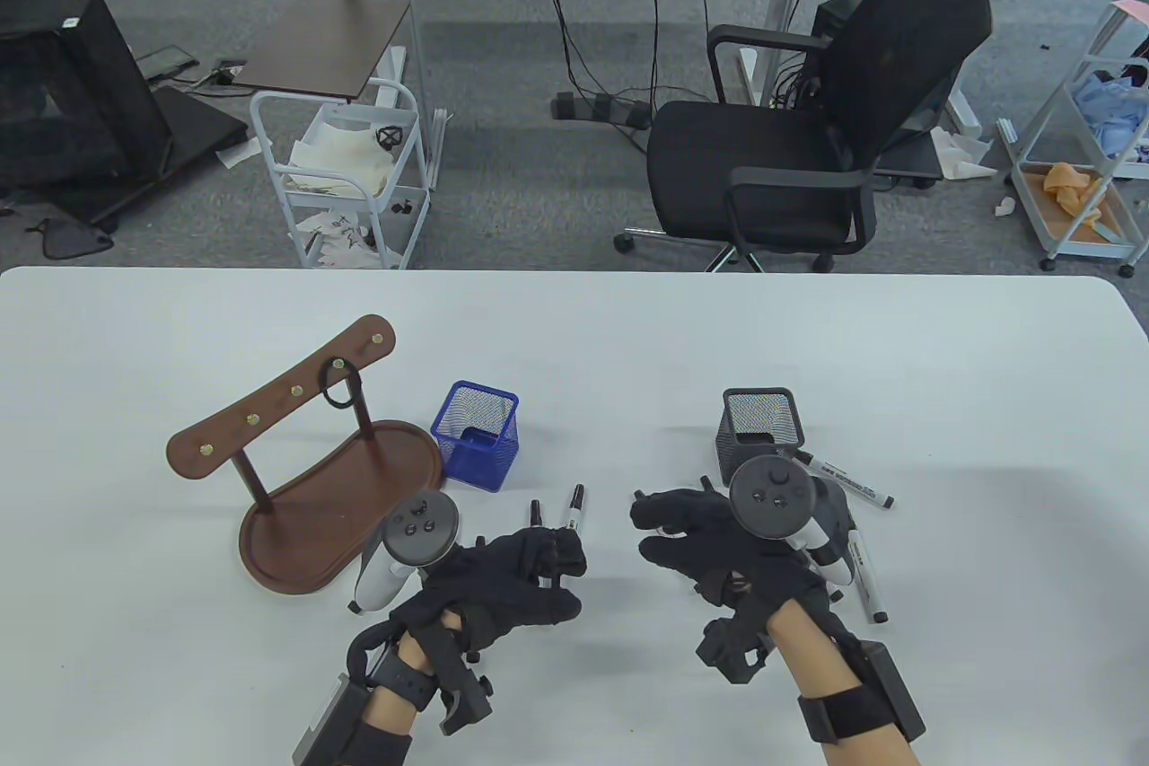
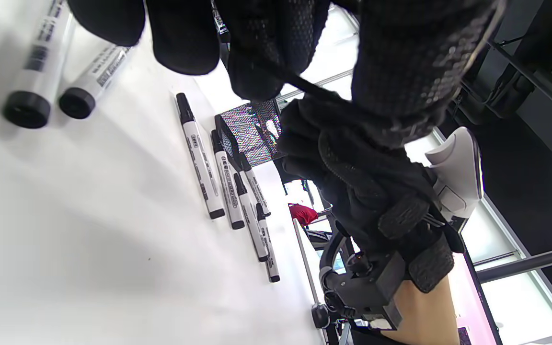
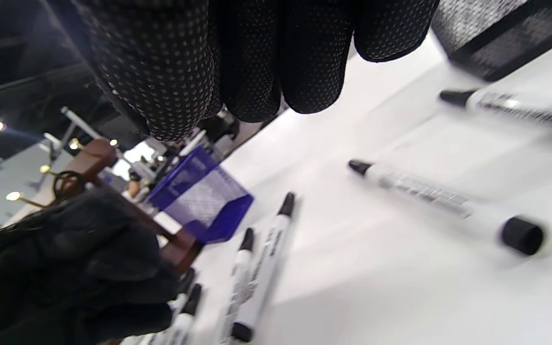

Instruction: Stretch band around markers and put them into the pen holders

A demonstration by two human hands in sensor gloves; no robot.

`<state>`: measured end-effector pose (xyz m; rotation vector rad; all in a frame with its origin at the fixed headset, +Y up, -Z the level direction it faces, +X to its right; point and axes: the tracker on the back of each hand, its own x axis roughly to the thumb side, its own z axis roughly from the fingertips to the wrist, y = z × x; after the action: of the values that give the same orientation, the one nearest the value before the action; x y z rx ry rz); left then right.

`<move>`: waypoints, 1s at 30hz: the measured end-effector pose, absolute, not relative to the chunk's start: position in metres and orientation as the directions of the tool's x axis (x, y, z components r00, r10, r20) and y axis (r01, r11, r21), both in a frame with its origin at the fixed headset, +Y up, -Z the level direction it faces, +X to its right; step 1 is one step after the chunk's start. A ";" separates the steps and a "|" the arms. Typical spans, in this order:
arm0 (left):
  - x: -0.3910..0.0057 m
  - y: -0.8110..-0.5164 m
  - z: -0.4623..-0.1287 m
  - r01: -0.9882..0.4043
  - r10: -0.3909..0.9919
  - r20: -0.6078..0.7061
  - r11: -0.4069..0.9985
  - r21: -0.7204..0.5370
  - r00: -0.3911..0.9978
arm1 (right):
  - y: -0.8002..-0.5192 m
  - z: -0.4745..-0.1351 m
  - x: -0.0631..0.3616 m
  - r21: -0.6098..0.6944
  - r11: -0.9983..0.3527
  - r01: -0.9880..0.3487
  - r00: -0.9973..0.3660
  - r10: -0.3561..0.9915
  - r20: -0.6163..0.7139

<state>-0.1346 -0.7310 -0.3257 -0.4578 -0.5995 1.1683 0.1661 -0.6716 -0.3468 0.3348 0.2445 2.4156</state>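
Note:
My left hand (image 1: 558,561) hovers low over the table with its fingers curled, and a thin black band (image 2: 300,82) runs taut between its fingers and thumb. Two white markers (image 1: 574,508) with black caps lie just beyond its fingertips. My right hand (image 1: 662,528) hangs with loosely bent fingers and holds nothing. Several more markers (image 1: 846,479) lie to its right and under it, beside the black mesh pen holder (image 1: 758,427). The blue mesh pen holder (image 1: 476,435) stands left of centre. In the right wrist view one marker (image 3: 441,197) lies under the fingers.
A brown wooden hook rack (image 1: 310,479) stands on the left with another black band (image 1: 342,385) hanging from a peg. The white table (image 1: 942,407) is bare at the right and far side. An office chair (image 1: 808,137) stands beyond the far edge.

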 end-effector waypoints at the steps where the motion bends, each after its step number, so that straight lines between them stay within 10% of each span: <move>1: -0.135 -0.731 -0.326 -0.710 0.943 0.197 0.332 -0.621 0.269 | -0.671 -0.347 0.171 0.251 -0.764 -0.594 -0.752 0.638 0.166; 30: -0.135 -0.732 -0.325 -0.709 0.934 0.209 0.355 -0.609 0.289 | -0.689 -0.402 0.306 0.076 -0.931 -0.356 -0.911 0.327 -0.253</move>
<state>-0.1354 -0.7316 -0.3250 -0.4435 -0.5934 1.1457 0.3064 -0.6895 -0.4020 -0.3368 0.1709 2.7642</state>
